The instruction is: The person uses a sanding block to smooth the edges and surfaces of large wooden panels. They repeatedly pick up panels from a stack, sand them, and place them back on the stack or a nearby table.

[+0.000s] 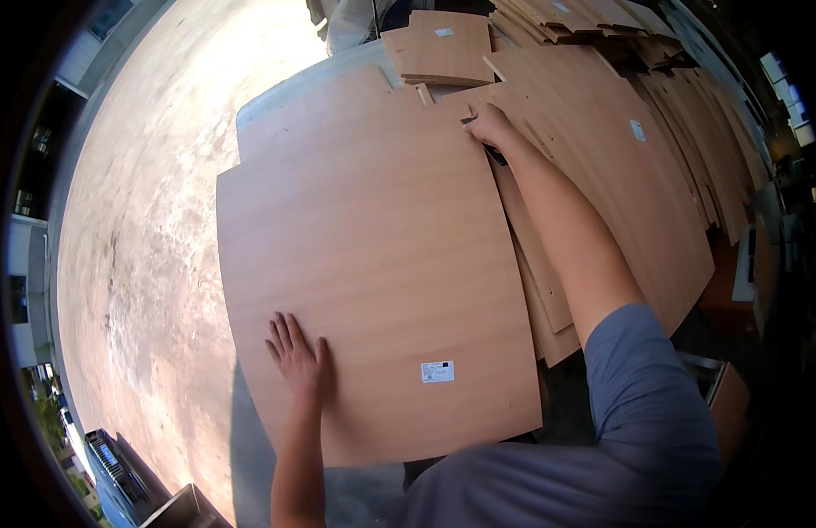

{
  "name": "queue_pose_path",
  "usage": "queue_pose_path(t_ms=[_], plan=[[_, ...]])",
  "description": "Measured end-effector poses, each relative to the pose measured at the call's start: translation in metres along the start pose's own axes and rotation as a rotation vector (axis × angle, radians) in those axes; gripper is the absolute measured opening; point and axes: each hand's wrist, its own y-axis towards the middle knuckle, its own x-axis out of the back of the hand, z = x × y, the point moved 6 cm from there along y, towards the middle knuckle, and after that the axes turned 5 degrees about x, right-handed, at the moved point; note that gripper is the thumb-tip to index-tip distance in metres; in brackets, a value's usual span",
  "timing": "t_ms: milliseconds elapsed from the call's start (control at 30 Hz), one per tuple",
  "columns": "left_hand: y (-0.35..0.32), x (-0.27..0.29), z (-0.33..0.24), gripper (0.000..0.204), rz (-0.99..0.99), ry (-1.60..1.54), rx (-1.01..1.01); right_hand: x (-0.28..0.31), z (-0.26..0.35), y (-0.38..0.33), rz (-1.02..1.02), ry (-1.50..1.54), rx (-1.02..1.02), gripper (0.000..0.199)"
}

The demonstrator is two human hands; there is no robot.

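Nearest us, at about seven o'clock on the big wooden panel, our left hand lies flat with its fingers spread and pressed on the veneer, gripping nothing. A small white label sits on the panel just beside that hand, toward three o'clock from it. We see the panel itself filling the middle of the view, resting on a grey bench whose edge shows at eleven o'clock.

Farther out, our right arm in its blue-grey sleeve stretches toward one o'clock. Our right hand rests at the panel's far right corner, fingers curled over the edge; we think it pinches the corner, though the view is too small to tell for sure.

Beyond and to the right, from one to three o'clock, more wooden boards lie overlapped in a long row. At twelve o'clock a smaller stack of cut boards sits on the bench. Off to nine o'clock spreads the bare concrete floor.
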Motion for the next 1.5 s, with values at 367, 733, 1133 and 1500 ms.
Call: queue_pose_path(t_ms=[367, 733, 1133, 1500], plan=[[0.002, 0.002, 0.001, 0.078, -0.014, -0.024, -0.004, 0.017, 0.022, 0.051, 0.181, -0.106, 0.192, 0.036], [0.004, 0.006, 0.0, 0.08, 0.018, -0.047, 0.007, 0.031, 0.039, 0.063, 0.341, -0.233, 0.391, 0.05], [0.014, 0.01, -0.002, 0.084, 0.051, -0.053, -0.001, -0.011, 0.124, 0.058, 0.457, -0.201, 0.537, 0.05], [0.014, 0.015, 0.005, 0.081, 0.096, -0.188, -0.024, -0.132, 0.303, 0.056, 0.558, -0.283, 0.742, 0.045]])
